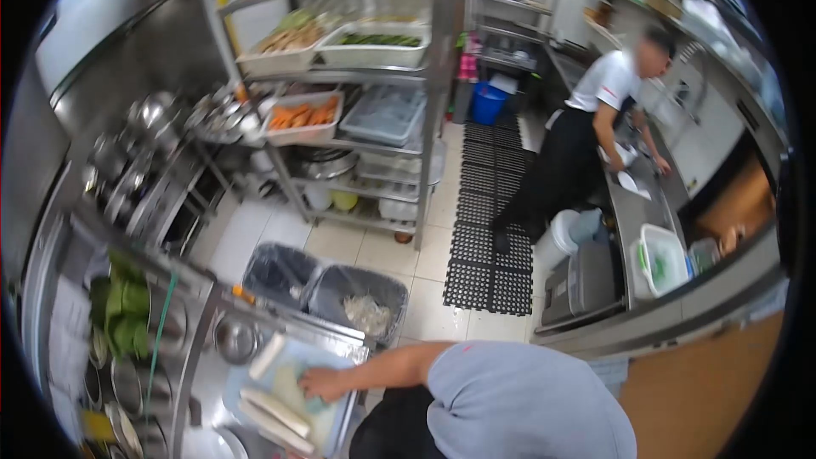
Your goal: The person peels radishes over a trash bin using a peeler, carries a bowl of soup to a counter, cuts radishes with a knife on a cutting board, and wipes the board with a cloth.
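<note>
My right hand [323,383] reaches down onto a light blue cutting board [338,353] on the steel counter. Its fingers are curled over a pale greenish thing that I cannot make out. Long white pieces that look like peeled radish lie on the board: one [268,355] beyond the hand, others [276,418] nearer the bottom edge. A round metal bowl [236,338] stands beside the board. My left hand is out of view.
Two lined bins stand past the counter, one [367,313] holding pale scraps. A rack [340,76] carries food trays. On the right, a co-worker [595,110] leans over a sink counter. Black mats [489,246] cover part of the floor. Metal containers and green leaves [127,314] are at left.
</note>
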`<state>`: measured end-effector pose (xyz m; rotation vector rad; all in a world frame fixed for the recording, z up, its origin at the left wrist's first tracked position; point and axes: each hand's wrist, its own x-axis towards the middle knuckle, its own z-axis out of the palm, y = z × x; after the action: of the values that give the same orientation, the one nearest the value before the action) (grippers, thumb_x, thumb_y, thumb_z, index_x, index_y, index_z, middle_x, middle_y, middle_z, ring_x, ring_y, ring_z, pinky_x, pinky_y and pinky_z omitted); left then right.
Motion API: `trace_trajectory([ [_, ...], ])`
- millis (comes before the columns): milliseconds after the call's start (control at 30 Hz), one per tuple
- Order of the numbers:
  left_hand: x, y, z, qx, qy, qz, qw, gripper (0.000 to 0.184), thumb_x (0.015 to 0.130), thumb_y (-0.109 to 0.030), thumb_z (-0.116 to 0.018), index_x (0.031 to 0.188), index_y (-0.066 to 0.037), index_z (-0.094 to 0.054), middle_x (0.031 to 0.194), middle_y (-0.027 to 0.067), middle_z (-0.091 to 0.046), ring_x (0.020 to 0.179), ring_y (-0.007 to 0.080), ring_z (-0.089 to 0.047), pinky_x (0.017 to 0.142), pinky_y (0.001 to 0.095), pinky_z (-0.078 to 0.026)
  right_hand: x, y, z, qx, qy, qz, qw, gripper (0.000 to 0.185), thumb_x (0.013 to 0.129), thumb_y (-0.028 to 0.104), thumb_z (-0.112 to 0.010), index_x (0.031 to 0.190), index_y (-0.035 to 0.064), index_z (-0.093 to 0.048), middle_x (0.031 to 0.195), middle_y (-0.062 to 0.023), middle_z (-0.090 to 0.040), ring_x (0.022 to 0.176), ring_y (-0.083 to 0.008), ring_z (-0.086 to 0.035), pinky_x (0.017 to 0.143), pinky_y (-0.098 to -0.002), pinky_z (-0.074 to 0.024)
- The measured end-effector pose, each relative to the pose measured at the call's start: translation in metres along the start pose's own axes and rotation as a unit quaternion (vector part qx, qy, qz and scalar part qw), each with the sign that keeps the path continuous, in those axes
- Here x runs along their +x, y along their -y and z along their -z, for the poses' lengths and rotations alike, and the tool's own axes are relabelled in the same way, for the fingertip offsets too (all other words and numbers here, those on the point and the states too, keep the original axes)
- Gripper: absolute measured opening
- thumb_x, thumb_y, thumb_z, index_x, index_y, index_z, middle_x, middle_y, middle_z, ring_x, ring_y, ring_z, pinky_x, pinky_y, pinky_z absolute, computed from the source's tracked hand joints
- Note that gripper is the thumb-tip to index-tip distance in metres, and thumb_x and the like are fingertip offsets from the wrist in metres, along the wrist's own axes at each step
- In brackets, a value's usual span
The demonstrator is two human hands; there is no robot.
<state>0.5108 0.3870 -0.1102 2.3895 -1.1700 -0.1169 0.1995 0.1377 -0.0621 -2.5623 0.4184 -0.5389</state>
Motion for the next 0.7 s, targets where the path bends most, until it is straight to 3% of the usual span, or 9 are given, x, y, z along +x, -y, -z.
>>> trace_trajectory([
  [67, -0.002, -0.129, 0.050, 0.213, 0.027, -0.011, 0.977, 0.078, 0.087, -0.057, -0.069, 0.128, 0.008, -0.057, 0.114, 0.0292, -0.064, 0.103, 0.0458, -0.062, 0.091, 0.0547, -0.049, -0.001, 0.016, -0.006, -0.038, -0.017, -0.056, 0.998, 0.040, 0.064, 0.020, -0.074, 0.103, 0.0162, -0.071, 0.120, -0.0095, -0.056, 0.115, -0.0317, -0.050, 0.090, -0.0462, -0.0439],
  [133, 0.003, -0.149, 0.026, 0.053, -0.062, -0.122, 0.989, 0.085, 0.083, -0.061, -0.070, 0.137, 0.003, -0.052, 0.123, 0.0291, -0.060, 0.110, 0.0471, -0.060, 0.097, 0.0573, -0.047, -0.003, 0.020, -0.001, -0.054, -0.045, -0.076, 0.995, 0.038, 0.065, 0.019, -0.073, 0.103, 0.0167, -0.071, 0.119, -0.0104, -0.055, 0.112, -0.0315, -0.050, 0.090, -0.0443, -0.0426],
  [200, 0.008, -0.183, 0.021, 0.237, -0.045, -0.194, 0.951, 0.089, 0.082, -0.065, -0.069, 0.147, -0.009, -0.046, 0.131, 0.0308, -0.055, 0.121, 0.0485, -0.053, 0.106, 0.0597, -0.042, -0.012, 0.024, 0.005, -0.014, -0.029, -0.109, 0.994, 0.037, 0.067, 0.015, -0.071, 0.104, 0.0150, -0.070, 0.118, -0.0102, -0.055, 0.113, -0.0305, -0.050, 0.091, -0.0450, -0.0414],
  [233, 0.007, -0.201, 0.026, 0.225, 0.013, -0.098, 0.969, 0.093, 0.080, -0.067, -0.069, 0.154, -0.022, -0.038, 0.143, 0.0315, -0.046, 0.131, 0.0503, -0.044, 0.111, 0.0612, -0.036, -0.019, 0.023, 0.013, -0.013, -0.023, -0.131, 0.991, 0.037, 0.069, 0.011, -0.071, 0.106, 0.0134, -0.069, 0.118, -0.0097, -0.054, 0.114, -0.0290, -0.050, 0.093, -0.0455, -0.0412],
  [400, 0.061, -0.176, 0.022, 0.161, 0.157, -0.118, 0.967, 0.099, 0.078, -0.065, -0.070, 0.159, -0.024, -0.029, 0.155, 0.0306, -0.032, 0.138, 0.0463, -0.040, 0.110, 0.0596, -0.038, -0.060, 0.017, 0.042, -0.030, -0.100, -0.223, 0.969, 0.041, 0.069, 0.012, -0.071, 0.110, 0.0125, -0.068, 0.120, -0.0101, -0.057, 0.118, -0.0311, -0.051, 0.099, -0.0454, -0.0414],
  [467, 0.081, -0.151, 0.019, 0.166, 0.172, -0.116, 0.964, 0.100, 0.083, -0.056, -0.071, 0.162, -0.027, -0.017, 0.163, 0.0154, -0.026, 0.140, 0.0434, -0.038, 0.112, 0.0591, -0.036, -0.058, 0.007, 0.023, -0.038, -0.176, -0.175, 0.968, 0.040, 0.065, 0.014, -0.073, 0.104, 0.0118, -0.069, 0.115, -0.0110, -0.061, 0.113, -0.0327, -0.054, 0.095, -0.0460, -0.0437],
  [533, 0.106, -0.139, 0.008, 0.088, 0.094, -0.226, 0.966, 0.084, 0.076, -0.018, -0.074, 0.153, -0.016, -0.040, 0.148, 0.0238, -0.049, 0.132, 0.0439, -0.050, 0.104, 0.0527, -0.045, -0.055, -0.025, -0.013, -0.006, -0.222, -0.141, 0.965, 0.041, 0.062, 0.015, -0.075, 0.102, 0.0110, -0.069, 0.111, -0.0136, -0.064, 0.113, -0.0349, -0.056, 0.094, -0.0479, -0.0449],
  [567, 0.127, -0.121, -0.005, 0.041, 0.137, -0.190, 0.971, 0.102, 0.066, -0.020, -0.079, 0.158, -0.018, -0.035, 0.154, 0.0213, -0.045, 0.144, 0.0469, -0.033, 0.115, 0.0578, -0.031, -0.054, -0.017, -0.001, 0.017, -0.221, -0.156, 0.962, 0.039, 0.063, 0.015, -0.075, 0.101, 0.0107, -0.070, 0.107, -0.0150, -0.065, 0.108, -0.0364, -0.058, 0.095, -0.0491, -0.0451],
  [700, 0.166, -0.118, 0.007, -0.007, 0.144, -0.231, 0.962, 0.102, 0.065, -0.024, -0.083, 0.156, -0.026, -0.038, 0.152, 0.0173, -0.048, 0.142, 0.0467, -0.038, 0.117, 0.0528, -0.035, -0.058, -0.007, 0.010, 0.000, -0.117, -0.239, 0.964, 0.052, 0.061, 0.014, -0.079, 0.112, 0.0166, -0.070, 0.127, -0.0095, -0.062, 0.124, -0.0327, -0.054, 0.098, -0.0513, -0.0429],
])
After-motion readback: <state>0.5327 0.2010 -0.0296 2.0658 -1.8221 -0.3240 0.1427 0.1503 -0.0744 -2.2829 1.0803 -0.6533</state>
